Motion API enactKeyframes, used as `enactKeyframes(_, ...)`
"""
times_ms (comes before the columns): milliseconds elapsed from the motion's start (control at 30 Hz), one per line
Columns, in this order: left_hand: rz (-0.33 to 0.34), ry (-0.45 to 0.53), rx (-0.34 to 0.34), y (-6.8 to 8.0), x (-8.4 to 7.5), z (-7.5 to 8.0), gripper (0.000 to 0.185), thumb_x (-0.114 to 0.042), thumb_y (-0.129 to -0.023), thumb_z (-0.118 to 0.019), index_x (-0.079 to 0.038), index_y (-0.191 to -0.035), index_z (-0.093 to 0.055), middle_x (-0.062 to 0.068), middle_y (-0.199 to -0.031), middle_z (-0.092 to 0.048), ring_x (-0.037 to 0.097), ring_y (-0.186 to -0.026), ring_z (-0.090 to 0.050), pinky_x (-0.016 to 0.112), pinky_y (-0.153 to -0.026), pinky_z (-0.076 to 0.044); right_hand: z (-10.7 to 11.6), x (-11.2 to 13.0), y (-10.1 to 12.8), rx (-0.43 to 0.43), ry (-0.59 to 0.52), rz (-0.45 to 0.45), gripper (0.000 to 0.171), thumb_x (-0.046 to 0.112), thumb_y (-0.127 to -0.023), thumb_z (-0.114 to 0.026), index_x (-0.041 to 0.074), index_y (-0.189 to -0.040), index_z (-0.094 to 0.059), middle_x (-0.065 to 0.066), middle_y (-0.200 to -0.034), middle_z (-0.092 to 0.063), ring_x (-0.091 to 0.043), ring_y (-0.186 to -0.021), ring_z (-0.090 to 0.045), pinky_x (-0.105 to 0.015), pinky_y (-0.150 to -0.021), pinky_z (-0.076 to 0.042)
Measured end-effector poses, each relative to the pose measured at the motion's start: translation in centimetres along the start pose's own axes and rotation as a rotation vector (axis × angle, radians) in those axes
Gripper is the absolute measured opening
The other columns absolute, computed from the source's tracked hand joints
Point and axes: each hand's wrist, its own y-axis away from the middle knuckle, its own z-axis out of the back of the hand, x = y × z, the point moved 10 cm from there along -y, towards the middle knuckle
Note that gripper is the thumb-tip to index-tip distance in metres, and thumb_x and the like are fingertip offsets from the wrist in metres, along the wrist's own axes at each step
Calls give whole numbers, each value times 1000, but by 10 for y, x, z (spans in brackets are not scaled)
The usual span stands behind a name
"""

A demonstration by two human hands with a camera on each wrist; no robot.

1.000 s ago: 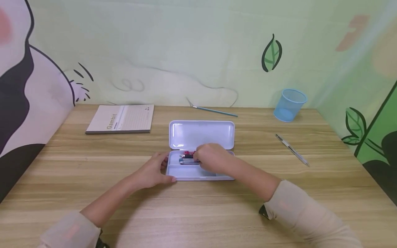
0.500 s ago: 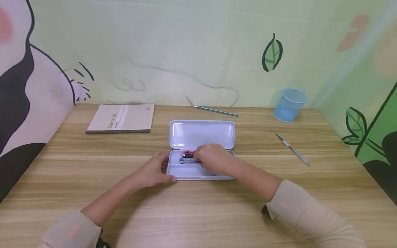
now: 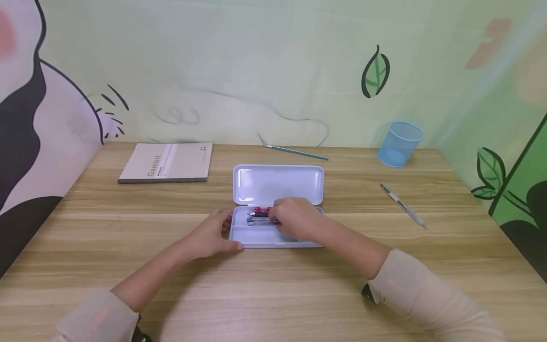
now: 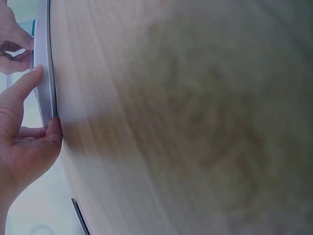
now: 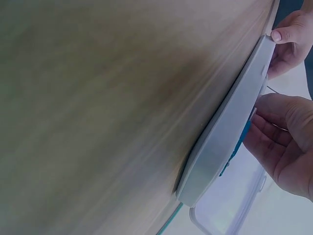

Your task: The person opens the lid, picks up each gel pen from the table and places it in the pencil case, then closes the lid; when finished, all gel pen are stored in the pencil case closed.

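A white pencil case (image 3: pixel 278 184) lies open in the middle of the wooden table, its lid flat toward the wall. Several pens (image 3: pixel 258 217), red, black and blue, lie in its tray. My left hand (image 3: pixel 212 235) grips the tray's left end, thumb at the front corner. In the left wrist view the left hand (image 4: pixel 24 142) pinches the case rim (image 4: pixel 44 73). My right hand (image 3: pixel 295 218) is inside the tray, fingers curled over the pens. In the right wrist view the right hand (image 5: pixel 283 142) touches a blue pen (image 5: pixel 239 142) at the case (image 5: pixel 230 127) edge.
A grey notebook (image 3: pixel 166 163) lies at the back left. A teal pencil (image 3: pixel 297 152) rests by the wall behind the case. A blue mesh cup (image 3: pixel 399 144) stands at the back right, and a clear pen (image 3: pixel 403 206) lies to the case's right.
My right hand has slid slightly to the right over the pens, uncovering a little more of them. The left hand and the case have stayed put.
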Motion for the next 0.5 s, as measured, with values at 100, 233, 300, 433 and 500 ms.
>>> enactKeyframes(100, 3, -2, 1, 0, 0, -1, 83, -18, -72, -79, 9, -136, -34, 20, -117, -43, 31, -105, -48, 43, -93, -41, 1, -1, 1, 1, 1, -3, 14, 9, -78, -70, 11, -91, -73, 0, -85, -64, -12, -75, -59, -27, -71, -51)
enactKeyframes(233, 3, -6, 1, 0, 0, -1, 83, -17, -72, -79, 10, -136, -33, 20, -116, -43, 31, -105, -47, 43, -93, -42, 11, -6, 5, -32, -10, -7, 13, 8, -78, -70, 11, -90, -72, 2, -82, -63, -11, -73, -58, -26, -67, -51)
enactKeyframes(300, 5, -5, 1, -1, 1, -1, 83, -17, -72, -79, 10, -136, -34, 20, -117, -43, 31, -105, -47, 42, -93, -42, 18, -10, 8, -61, -25, -15, 14, 9, -78, -70, 10, -91, -72, 1, -82, -63, -12, -74, -58, -27, -66, -50)
enactKeyframes(433, 16, -5, 3, -1, 2, -1, 83, -18, -73, -79, 9, -136, -33, 19, -118, -43, 30, -106, -47, 42, -93, -42, 33, -24, 16, -110, -67, -28, 18, 10, -79, -72, 5, -96, -71, -4, -89, -66, -16, -81, -61, -29, -72, -51)
enactKeyframes(500, 16, -7, 4, 0, 2, -1, 83, -18, -73, -79, 10, -136, -33, 20, -118, -43, 31, -106, -47, 43, -93, -41, 37, -33, 20, -116, -96, -42, 21, 11, -79, -72, 2, -98, -70, -7, -93, -66, -18, -84, -61, -30, -75, -51)
